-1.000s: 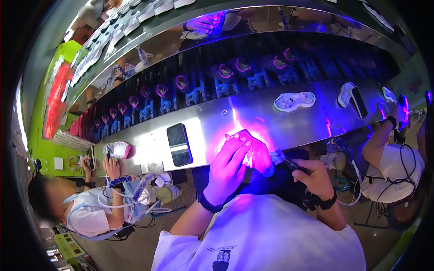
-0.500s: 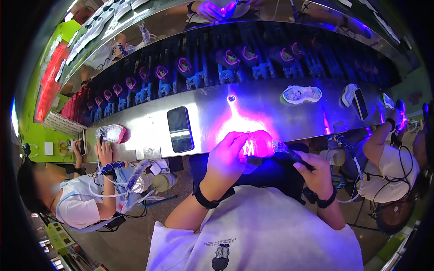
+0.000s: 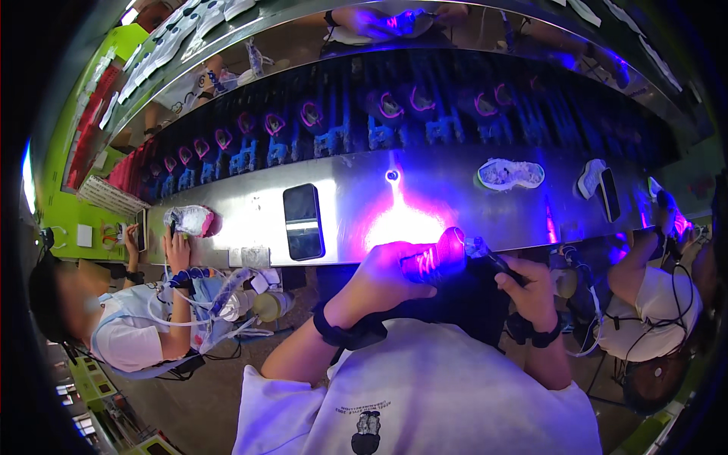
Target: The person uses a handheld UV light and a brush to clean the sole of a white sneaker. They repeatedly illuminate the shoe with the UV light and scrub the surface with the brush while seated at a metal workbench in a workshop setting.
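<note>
My left hand (image 3: 383, 274) is wrapped round a small shoe upper (image 3: 449, 250) at the front edge of the metal bench. Purple light makes the shoe upper glow pink, with bright zigzag lines across it. A dark-handled brush (image 3: 497, 263) lies in my right hand (image 3: 533, 292), its handle between thumb and fingers. The pale brush tip points left, close beside the shoe upper's right end; whether they touch I cannot tell. Behind my left hand, a white-pink glare (image 3: 406, 224) covers the bench.
A black phone (image 3: 303, 220) lies left of the glare. A pale shoe sole (image 3: 511, 174) sits back right, another sole (image 3: 591, 179) beyond it. Blue racks (image 3: 334, 135) carrying pink-edged pieces line the far side. Co-workers sit left (image 3: 144, 326) and right (image 3: 656, 303), one brushing a whitish shoe piece (image 3: 193, 220).
My left hand has turned the shoe upper and tilted it more upright, so its glowing lines face another way. The brush tip has shifted slightly, still near the right end.
</note>
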Demonstrator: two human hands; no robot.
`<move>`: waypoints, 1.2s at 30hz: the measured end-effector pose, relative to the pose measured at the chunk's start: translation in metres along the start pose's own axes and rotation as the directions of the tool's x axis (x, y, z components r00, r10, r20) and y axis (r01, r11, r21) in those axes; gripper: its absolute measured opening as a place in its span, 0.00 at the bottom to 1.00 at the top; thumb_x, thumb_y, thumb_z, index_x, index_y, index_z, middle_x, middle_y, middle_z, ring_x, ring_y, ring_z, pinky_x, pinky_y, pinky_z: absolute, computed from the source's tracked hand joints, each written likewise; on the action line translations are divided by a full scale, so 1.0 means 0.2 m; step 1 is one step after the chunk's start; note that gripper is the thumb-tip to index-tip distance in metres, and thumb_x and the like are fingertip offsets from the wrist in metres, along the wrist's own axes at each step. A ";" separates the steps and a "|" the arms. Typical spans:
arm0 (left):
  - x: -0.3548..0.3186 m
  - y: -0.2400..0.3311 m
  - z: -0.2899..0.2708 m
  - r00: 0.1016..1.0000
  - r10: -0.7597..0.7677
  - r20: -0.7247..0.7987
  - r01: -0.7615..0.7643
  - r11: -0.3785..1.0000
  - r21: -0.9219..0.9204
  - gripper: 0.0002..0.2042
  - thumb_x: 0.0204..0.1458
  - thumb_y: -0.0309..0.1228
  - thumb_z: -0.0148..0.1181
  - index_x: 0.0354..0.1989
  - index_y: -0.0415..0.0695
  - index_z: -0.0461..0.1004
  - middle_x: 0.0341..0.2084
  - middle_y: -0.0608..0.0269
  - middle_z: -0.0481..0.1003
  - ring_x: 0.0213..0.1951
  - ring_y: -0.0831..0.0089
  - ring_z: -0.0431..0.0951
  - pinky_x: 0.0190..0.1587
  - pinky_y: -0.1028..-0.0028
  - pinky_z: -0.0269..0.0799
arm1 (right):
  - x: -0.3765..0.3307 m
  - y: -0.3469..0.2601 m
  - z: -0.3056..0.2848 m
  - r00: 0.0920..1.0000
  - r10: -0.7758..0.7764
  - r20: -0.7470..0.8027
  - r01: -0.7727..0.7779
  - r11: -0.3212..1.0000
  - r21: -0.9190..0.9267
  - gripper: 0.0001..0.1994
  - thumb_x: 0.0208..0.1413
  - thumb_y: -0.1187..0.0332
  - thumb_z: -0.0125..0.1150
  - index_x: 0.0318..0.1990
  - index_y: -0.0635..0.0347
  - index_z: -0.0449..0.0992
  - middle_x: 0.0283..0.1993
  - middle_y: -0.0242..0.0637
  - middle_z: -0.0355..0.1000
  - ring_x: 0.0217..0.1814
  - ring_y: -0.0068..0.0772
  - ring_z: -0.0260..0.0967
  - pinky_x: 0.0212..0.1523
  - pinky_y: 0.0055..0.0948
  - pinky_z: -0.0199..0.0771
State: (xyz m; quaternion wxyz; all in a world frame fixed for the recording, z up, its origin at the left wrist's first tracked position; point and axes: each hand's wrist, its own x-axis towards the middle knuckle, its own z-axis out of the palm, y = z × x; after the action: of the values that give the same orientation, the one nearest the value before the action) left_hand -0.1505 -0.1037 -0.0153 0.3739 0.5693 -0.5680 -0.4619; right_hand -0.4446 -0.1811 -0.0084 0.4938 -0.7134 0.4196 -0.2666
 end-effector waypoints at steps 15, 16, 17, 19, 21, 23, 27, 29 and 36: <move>0.02 0.16 0.09 0.916 -0.297 0.268 0.396 0.767 -0.505 0.25 0.50 0.24 0.74 0.57 0.37 0.76 0.35 0.66 0.82 0.33 0.79 0.81 0.40 0.77 0.78 | 0.09 0.03 -0.15 0.985 0.099 0.144 -0.111 0.991 0.080 0.14 0.57 0.72 0.70 0.50 0.65 0.83 0.36 0.32 0.79 0.37 0.20 0.71 0.41 0.24 0.72; 0.01 0.17 0.08 0.911 -0.295 0.288 0.410 0.720 -0.560 0.24 0.50 0.24 0.73 0.57 0.37 0.76 0.35 0.65 0.82 0.33 0.79 0.82 0.40 0.77 0.78 | 0.08 0.02 -0.15 0.984 0.097 0.150 -0.107 0.992 0.064 0.14 0.57 0.73 0.70 0.50 0.65 0.83 0.36 0.32 0.79 0.38 0.20 0.71 0.42 0.24 0.72; 0.00 0.14 0.09 0.922 -0.278 0.268 0.385 0.717 -0.582 0.22 0.51 0.22 0.73 0.56 0.36 0.76 0.35 0.65 0.82 0.33 0.78 0.82 0.39 0.77 0.79 | 0.08 0.00 -0.15 0.983 0.094 0.157 -0.103 0.994 0.048 0.14 0.57 0.73 0.70 0.51 0.65 0.82 0.37 0.32 0.80 0.39 0.20 0.71 0.43 0.25 0.72; -0.01 0.04 0.10 0.946 -0.241 0.218 0.325 0.708 -0.627 0.19 0.52 0.20 0.71 0.53 0.34 0.77 0.34 0.64 0.82 0.33 0.76 0.83 0.38 0.76 0.81 | 0.09 -0.02 -0.13 0.982 0.078 0.170 -0.081 0.997 0.012 0.15 0.57 0.73 0.69 0.51 0.65 0.82 0.38 0.32 0.80 0.39 0.21 0.72 0.45 0.25 0.73; -0.03 -0.01 0.10 0.951 -0.241 0.195 0.309 0.699 -0.644 0.16 0.54 0.22 0.71 0.50 0.34 0.77 0.33 0.65 0.82 0.33 0.77 0.83 0.37 0.77 0.80 | 0.09 -0.04 -0.09 0.983 0.057 0.175 -0.054 0.998 -0.024 0.15 0.57 0.73 0.69 0.52 0.64 0.82 0.37 0.33 0.80 0.39 0.21 0.72 0.45 0.25 0.74; -0.05 -0.03 0.08 0.949 -0.263 0.174 0.312 0.713 -0.628 0.13 0.55 0.24 0.70 0.47 0.35 0.78 0.32 0.66 0.81 0.33 0.79 0.83 0.36 0.79 0.79 | 0.06 -0.05 -0.03 0.984 0.093 0.154 -0.090 0.996 -0.025 0.15 0.58 0.72 0.68 0.53 0.64 0.82 0.37 0.32 0.80 0.39 0.21 0.73 0.45 0.26 0.74; -0.07 -0.03 0.05 0.937 -0.326 0.123 0.330 0.718 -0.613 0.09 0.57 0.28 0.69 0.41 0.37 0.78 0.29 0.70 0.80 0.32 0.81 0.81 0.34 0.81 0.75 | -0.04 0.04 0.05 0.982 0.111 0.151 -0.121 0.991 0.060 0.18 0.58 0.72 0.69 0.56 0.63 0.81 0.33 0.28 0.76 0.32 0.18 0.71 0.35 0.23 0.73; -0.07 -0.05 0.06 0.943 -0.322 0.087 0.307 0.732 -0.608 0.09 0.58 0.29 0.69 0.41 0.37 0.79 0.28 0.69 0.79 0.30 0.82 0.80 0.32 0.81 0.74 | -0.06 0.05 0.03 0.976 0.121 0.182 -0.130 0.991 0.041 0.18 0.59 0.71 0.69 0.56 0.62 0.81 0.33 0.28 0.76 0.31 0.18 0.71 0.35 0.23 0.73; -0.06 -0.05 0.13 0.980 -0.197 0.005 0.166 0.810 -0.562 0.09 0.59 0.29 0.67 0.37 0.36 0.75 0.28 0.65 0.80 0.29 0.77 0.82 0.32 0.75 0.79 | 0.07 -0.11 0.04 0.988 0.119 0.093 -0.120 0.993 0.007 0.16 0.60 0.71 0.68 0.55 0.63 0.81 0.35 0.33 0.80 0.35 0.18 0.71 0.41 0.24 0.74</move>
State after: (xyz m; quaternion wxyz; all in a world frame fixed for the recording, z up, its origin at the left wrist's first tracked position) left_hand -0.1713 -0.0876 -0.0306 0.4934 0.4983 -0.3409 -0.6261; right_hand -0.4244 -0.1869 0.0082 0.5322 -0.6956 0.4366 -0.2057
